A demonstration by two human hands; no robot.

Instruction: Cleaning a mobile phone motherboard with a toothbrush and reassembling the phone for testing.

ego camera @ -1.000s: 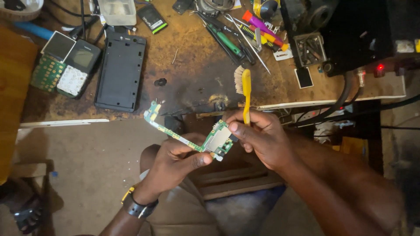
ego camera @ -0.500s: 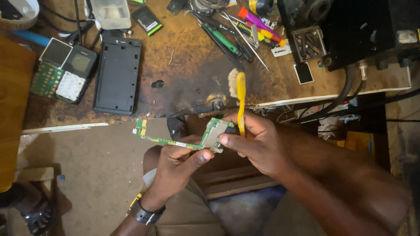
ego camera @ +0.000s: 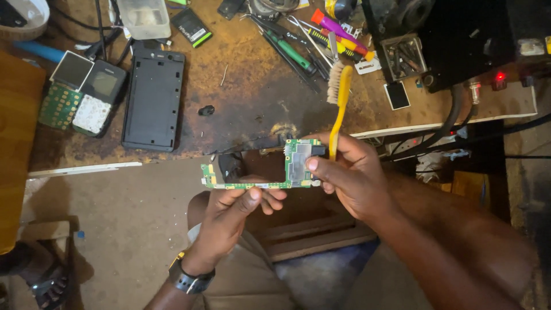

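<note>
At the centre of the frame, the L-shaped green circuit board [ego camera: 261, 175] lies with its long axis left to right, pinched by both hands. The left hand [ego camera: 232, 221] grips its lower edge; the right hand [ego camera: 350, 175] clamps its right end along with an upright yellow plastic brush [ego camera: 340, 103], bristles pointing up over the worn brown bench [ego camera: 247, 97].

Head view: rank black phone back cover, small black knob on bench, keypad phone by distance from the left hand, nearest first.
From the left hand:
1. Small black knob, on the bench straight above the hand.
2. Black phone back cover, further left on the bench.
3. Keypad phone, beyond the cover, near the left edge.
</note>
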